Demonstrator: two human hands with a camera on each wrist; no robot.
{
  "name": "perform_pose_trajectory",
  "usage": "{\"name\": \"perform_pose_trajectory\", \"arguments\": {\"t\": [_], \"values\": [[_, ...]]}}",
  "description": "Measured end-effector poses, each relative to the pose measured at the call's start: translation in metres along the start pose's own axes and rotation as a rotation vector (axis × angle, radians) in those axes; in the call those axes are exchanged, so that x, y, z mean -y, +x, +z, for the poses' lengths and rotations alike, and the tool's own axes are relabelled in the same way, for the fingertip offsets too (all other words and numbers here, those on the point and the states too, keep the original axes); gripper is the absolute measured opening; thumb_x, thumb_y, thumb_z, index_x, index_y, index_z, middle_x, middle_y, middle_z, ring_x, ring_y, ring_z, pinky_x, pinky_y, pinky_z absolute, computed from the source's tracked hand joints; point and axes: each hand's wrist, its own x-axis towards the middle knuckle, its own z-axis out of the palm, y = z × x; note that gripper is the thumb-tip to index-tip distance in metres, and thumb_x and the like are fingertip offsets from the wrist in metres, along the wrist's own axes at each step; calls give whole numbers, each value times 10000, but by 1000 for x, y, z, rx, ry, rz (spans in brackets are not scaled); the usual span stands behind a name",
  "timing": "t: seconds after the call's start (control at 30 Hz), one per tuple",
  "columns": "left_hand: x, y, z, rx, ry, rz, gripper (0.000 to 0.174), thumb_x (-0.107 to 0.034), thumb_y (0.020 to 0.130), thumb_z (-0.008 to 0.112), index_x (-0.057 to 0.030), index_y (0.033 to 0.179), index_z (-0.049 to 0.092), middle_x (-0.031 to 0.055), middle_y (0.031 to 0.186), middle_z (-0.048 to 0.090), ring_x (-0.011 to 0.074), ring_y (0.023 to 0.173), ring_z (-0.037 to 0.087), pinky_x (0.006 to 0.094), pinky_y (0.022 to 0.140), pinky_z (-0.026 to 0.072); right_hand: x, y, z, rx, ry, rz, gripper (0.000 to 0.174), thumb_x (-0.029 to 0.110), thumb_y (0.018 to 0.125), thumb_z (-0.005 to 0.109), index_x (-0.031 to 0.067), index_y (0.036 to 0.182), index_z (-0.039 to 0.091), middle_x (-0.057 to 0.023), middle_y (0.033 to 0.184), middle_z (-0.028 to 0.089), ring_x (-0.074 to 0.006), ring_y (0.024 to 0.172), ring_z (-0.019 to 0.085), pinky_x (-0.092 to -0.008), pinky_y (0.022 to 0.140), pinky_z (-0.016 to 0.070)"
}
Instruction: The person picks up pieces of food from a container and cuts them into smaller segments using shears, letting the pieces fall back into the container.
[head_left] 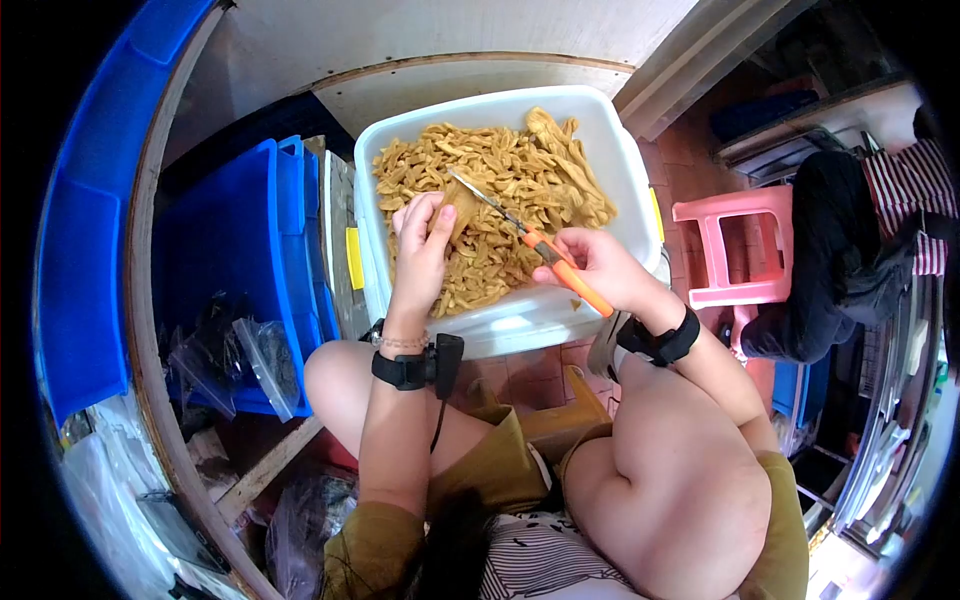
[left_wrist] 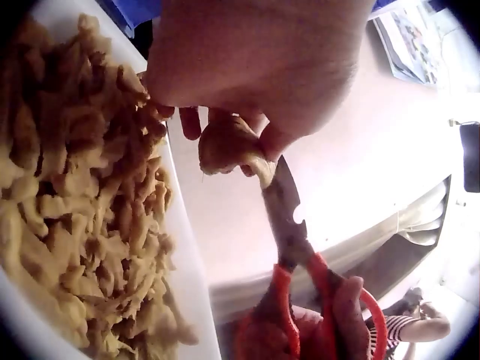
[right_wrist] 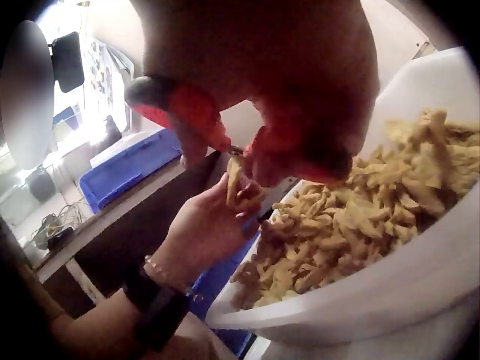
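A white tub (head_left: 500, 325) holds a heap of brownish-yellow cut strips (head_left: 480, 270), with larger uncut-looking pieces (head_left: 560, 160) at its upper right. Over the heap, my left hand (head_left: 422, 245) pinches a tan piece (left_wrist: 229, 146) between thumb and fingers. My right hand (head_left: 600, 268) grips orange-handled scissors (head_left: 565, 272), fingers around the handles. In the left wrist view the scissor blades (left_wrist: 285, 214) meet the end of the piece close to my left thumb. The right wrist view shows my left hand (right_wrist: 202, 229) beyond the scissors, partly covered by my right hand (right_wrist: 262, 90).
Blue bins (head_left: 230, 240) stand left of the tub, with plastic bags (head_left: 265, 365) by them. A pink stool (head_left: 740, 245) is to the right, beside dark and striped cloth. A pale board (head_left: 440, 40) rises behind the tub; my bent legs are in front.
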Motion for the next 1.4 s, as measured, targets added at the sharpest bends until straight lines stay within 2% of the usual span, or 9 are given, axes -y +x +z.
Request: {"name": "perform_pose_trajectory", "arguments": {"t": [0.1, 0.17, 0.27, 0.37, 0.57, 0.83, 1.07, 1.3, 1.4], "values": [[3, -1, -2, -3, -30, -32, 300, -283, 973, 545, -5, 1081, 585, 88, 1164, 556, 249, 1132, 401, 342, 1039, 278, 0, -1, -3, 15, 0, 37, 522, 450, 747, 802, 54, 599, 497, 10, 540, 435, -87, 539, 407, -286, 500, 359], [6, 0, -6, -4, -41, -41, 308, -288, 979, 533, -5, 1092, 579, 90, 1163, 554, 249, 1130, 403, 344, 1040, 279, 3, -2, -8, 74, -87, 14, 372, 286, 806, 794, 84, 684, 507, 67, 556, 480, -25, 506, 438, -219, 459, 332], [9, 2, -9, 11, -55, -77, 327, -297, 988, 515, 4, 1100, 577, 94, 1150, 552, 242, 1128, 409, 336, 1036, 284, 5, -3, -6, 20, -63, 20, 533, 446, 734, 816, 62, 565, 488, 17, 518, 440, -73, 521, 392, -278, 484, 351], [18, 2, -7, -62, -225, -94, 338, -293, 990, 514, 19, 1102, 580, 94, 1145, 548, 228, 1125, 414, 327, 1028, 292, -1, -2, -5, 66, -48, 21, 407, 327, 818, 778, 92, 655, 488, 53, 534, 491, -32, 478, 486, -215, 422, 345], [26, 4, -11, 45, -411, -179, 323, -257, 983, 521, 33, 1110, 586, 111, 1154, 534, 210, 1106, 438, 307, 1021, 297, 9, -6, -5, 138, 85, 116, 411, 332, 851, 744, 102, 665, 458, 52, 546, 493, -35, 467, 474, -212, 424, 341], [-14, 0, -7, -78, -603, -257, 264, -229, 992, 488, 11, 996, 597, 21, 973, 610, 91, 891, 547, 230, 838, 426, 5, -5, -6, 152, 132, 112, 448, 446, 818, 747, 72, 682, 542, 28, 529, 533, -53, 466, 519, -218, 433, 374], [-2, 1, -7, -56, -477, -189, 234, -206, 985, 484, 3, 934, 578, 16, 911, 580, 92, 884, 510, 237, 839, 401, 6, -7, -6, 184, 134, 135, 462, 470, 815, 740, 58, 700, 565, 26, 542, 529, -63, 471, 517, -218, 437, 375], [13, 2, -8, -50, -267, -150, 223, -174, 918, 544, 34, 853, 593, 77, 927, 590, 192, 931, 515, 289, 901, 378, 4, -5, -6, 202, 137, 151, 470, 480, 812, 739, 53, 699, 578, 26, 548, 529, -63, 482, 512, -222, 442, 377], [13, 1, -8, -35, -180, -109, 222, -172, 901, 555, 41, 869, 609, 99, 960, 608, 216, 985, 507, 307, 935, 363, 7, -5, -5, 217, 99, 174, 364, 362, 883, 700, 65, 736, 549, 34, 572, 501, -52, 484, 482, -223, 447, 361]]}}
